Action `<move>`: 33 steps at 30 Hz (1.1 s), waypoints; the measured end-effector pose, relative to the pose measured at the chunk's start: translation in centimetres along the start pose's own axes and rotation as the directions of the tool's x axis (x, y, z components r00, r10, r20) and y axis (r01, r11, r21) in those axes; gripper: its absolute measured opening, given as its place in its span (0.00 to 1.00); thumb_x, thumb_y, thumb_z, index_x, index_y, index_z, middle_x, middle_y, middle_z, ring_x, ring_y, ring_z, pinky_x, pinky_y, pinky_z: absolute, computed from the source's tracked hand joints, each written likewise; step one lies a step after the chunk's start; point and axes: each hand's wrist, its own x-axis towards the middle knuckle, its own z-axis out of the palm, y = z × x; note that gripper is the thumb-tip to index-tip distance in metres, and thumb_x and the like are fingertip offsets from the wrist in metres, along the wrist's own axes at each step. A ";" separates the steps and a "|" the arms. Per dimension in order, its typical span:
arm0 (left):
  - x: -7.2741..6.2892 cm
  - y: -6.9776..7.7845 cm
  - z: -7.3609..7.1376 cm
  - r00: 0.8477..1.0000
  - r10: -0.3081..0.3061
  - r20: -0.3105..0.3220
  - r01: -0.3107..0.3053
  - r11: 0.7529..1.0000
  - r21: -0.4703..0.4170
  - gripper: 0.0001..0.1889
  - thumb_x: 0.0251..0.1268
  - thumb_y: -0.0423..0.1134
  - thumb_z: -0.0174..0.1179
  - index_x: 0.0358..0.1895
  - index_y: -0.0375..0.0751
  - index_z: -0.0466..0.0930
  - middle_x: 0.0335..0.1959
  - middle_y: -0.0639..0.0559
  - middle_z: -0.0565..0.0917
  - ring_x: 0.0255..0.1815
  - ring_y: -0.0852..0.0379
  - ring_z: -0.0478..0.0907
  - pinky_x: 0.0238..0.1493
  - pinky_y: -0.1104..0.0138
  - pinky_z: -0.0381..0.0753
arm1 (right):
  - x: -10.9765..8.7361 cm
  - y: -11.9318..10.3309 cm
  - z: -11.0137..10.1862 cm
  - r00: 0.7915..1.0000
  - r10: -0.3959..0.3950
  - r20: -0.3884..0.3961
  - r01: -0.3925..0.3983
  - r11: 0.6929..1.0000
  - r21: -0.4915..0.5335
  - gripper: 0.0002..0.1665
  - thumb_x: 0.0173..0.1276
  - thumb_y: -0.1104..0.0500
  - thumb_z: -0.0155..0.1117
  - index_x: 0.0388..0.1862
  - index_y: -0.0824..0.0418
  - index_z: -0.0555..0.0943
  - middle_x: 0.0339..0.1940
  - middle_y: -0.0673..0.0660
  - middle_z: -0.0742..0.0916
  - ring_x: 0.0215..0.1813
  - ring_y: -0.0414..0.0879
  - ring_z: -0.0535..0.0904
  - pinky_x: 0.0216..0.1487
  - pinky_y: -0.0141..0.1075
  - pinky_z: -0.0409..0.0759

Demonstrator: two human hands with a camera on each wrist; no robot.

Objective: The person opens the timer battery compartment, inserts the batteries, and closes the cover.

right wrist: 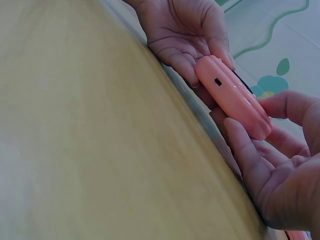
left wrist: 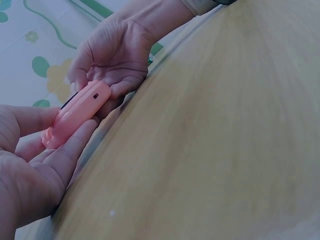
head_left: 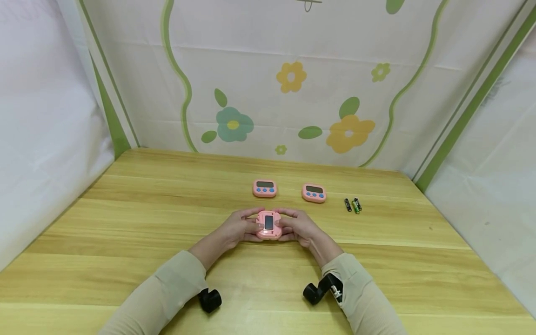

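Note:
Both hands hold one pink digital timer (head_left: 269, 231) between them, its back facing up with a dark rectangular patch on it. My left hand (head_left: 237, 229) grips its left side, thumb on the upper face and fingers below. On the right side my right hand (head_left: 302, 228) grips it the same way. In the left wrist view the pink timer (left wrist: 80, 112) shows its edge with a small dark slot. The right wrist view has that timer (right wrist: 232, 97) tilted between the two hands, with fingers under it.
Two more pink timers with blue buttons, one behind the hands (head_left: 264, 188) and one further right (head_left: 313, 193), lie face up on the wooden table (head_left: 146, 218). Several small batteries (head_left: 355, 205) lie to their right. A flowered cloth wall (head_left: 251, 70) stands behind.

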 end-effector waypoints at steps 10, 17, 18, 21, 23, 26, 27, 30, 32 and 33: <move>-0.2 0.2 -0.1 1.000 -0.011 -0.010 0.011 1.000 -0.007 0.29 0.53 0.20 0.50 0.61 0.35 0.59 0.49 0.32 0.71 0.34 0.48 0.77 0.35 0.58 0.78 | 0.1 0.0 0.0 1.000 0.007 0.012 -0.007 1.000 -0.007 0.28 0.56 0.69 0.52 0.59 0.68 0.64 0.27 0.61 0.82 0.23 0.46 0.79 0.27 0.38 0.80; 0.0 0.2 -0.1 1.000 -0.021 -0.020 0.020 1.000 -0.017 0.29 0.53 0.20 0.50 0.62 0.36 0.59 0.48 0.32 0.71 0.35 0.47 0.77 0.36 0.57 0.77 | 0.2 0.0 -0.1 0.999 0.027 0.019 -0.026 1.000 -0.011 0.28 0.58 0.68 0.53 0.59 0.67 0.64 0.28 0.61 0.82 0.24 0.46 0.79 0.28 0.38 0.80; 0.1 0.2 -0.1 1.000 -0.021 -0.017 0.021 1.000 -0.022 0.29 0.53 0.20 0.50 0.62 0.36 0.59 0.48 0.32 0.71 0.35 0.47 0.77 0.36 0.57 0.77 | 0.2 0.0 -0.1 0.999 0.032 0.017 -0.032 0.999 -0.012 0.28 0.58 0.68 0.53 0.59 0.66 0.65 0.29 0.61 0.82 0.25 0.46 0.79 0.29 0.38 0.80; 0.1 0.1 -0.1 1.000 -0.024 -0.013 0.023 0.999 -0.034 0.29 0.54 0.21 0.51 0.62 0.37 0.59 0.49 0.32 0.70 0.36 0.48 0.77 0.37 0.57 0.77 | 0.1 0.0 -0.1 0.999 0.036 0.013 -0.036 0.999 -0.013 0.27 0.59 0.66 0.54 0.59 0.64 0.65 0.31 0.62 0.82 0.27 0.47 0.79 0.31 0.40 0.79; 0.1 0.1 -0.1 1.000 -0.024 -0.013 0.023 0.999 -0.036 0.29 0.54 0.21 0.51 0.62 0.37 0.59 0.50 0.32 0.69 0.36 0.48 0.76 0.37 0.56 0.77 | 0.1 -0.1 -0.1 0.999 0.035 0.006 -0.035 0.999 -0.014 0.27 0.59 0.66 0.55 0.59 0.63 0.65 0.32 0.62 0.82 0.27 0.47 0.79 0.32 0.40 0.79; 0.1 0.1 -0.1 1.000 -0.022 -0.014 0.022 0.999 -0.032 0.29 0.54 0.21 0.51 0.62 0.38 0.59 0.50 0.32 0.70 0.36 0.48 0.76 0.37 0.57 0.77 | 0.1 0.0 0.0 0.999 0.033 -0.009 -0.034 0.999 -0.009 0.27 0.58 0.66 0.55 0.59 0.63 0.66 0.32 0.62 0.82 0.27 0.47 0.79 0.32 0.40 0.79; 0.1 0.1 -0.1 1.000 -0.021 -0.011 0.021 0.999 -0.030 0.29 0.54 0.21 0.51 0.62 0.38 0.59 0.50 0.32 0.70 0.36 0.48 0.76 0.37 0.57 0.77 | 0.1 0.0 0.0 1.000 0.029 -0.011 -0.029 1.000 -0.011 0.27 0.58 0.66 0.55 0.59 0.63 0.66 0.32 0.62 0.82 0.27 0.46 0.79 0.32 0.40 0.79; 0.1 0.1 0.0 1.000 -0.025 -0.007 0.025 0.999 -0.034 0.30 0.54 0.21 0.51 0.62 0.38 0.59 0.50 0.32 0.70 0.37 0.48 0.76 0.38 0.57 0.77 | 0.1 0.0 0.1 0.999 0.025 -0.020 -0.025 1.000 -0.009 0.28 0.57 0.67 0.54 0.58 0.64 0.66 0.32 0.61 0.82 0.26 0.46 0.79 0.31 0.40 0.79; 0.1 0.1 0.0 1.000 -0.021 -0.002 0.021 0.999 -0.031 0.30 0.54 0.21 0.51 0.62 0.37 0.59 0.51 0.32 0.69 0.38 0.47 0.76 0.37 0.57 0.77 | 0.1 0.0 0.1 0.999 0.023 -0.025 -0.024 1.000 -0.007 0.27 0.56 0.67 0.53 0.58 0.64 0.66 0.32 0.61 0.82 0.26 0.46 0.79 0.31 0.40 0.79; 0.1 0.1 0.0 1.000 -0.024 -0.002 0.024 0.999 -0.036 0.30 0.54 0.21 0.51 0.62 0.38 0.59 0.51 0.32 0.69 0.38 0.47 0.76 0.37 0.57 0.77 | 0.2 0.0 0.1 0.999 0.021 -0.024 -0.021 1.000 -0.009 0.27 0.56 0.67 0.53 0.58 0.64 0.66 0.32 0.61 0.82 0.26 0.46 0.79 0.31 0.40 0.79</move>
